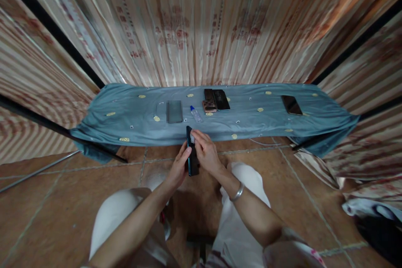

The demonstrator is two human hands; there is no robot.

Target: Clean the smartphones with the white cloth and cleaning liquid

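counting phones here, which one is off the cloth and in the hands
The dark phone held between left hand and right hand; the other phones lie on the blue cloth.

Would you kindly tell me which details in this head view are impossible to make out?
- Head view: the dark phone has its screen side partly hidden by the right hand.
- The small pale thing under its fingers is too small to identify.
- The left hand has its palm turned away.
- The bottle label is too small to read.

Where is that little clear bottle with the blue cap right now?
The small bottle lies tilted on the blue cloth, near the middle, between the grey case on its left and the brown patterned item on its right.
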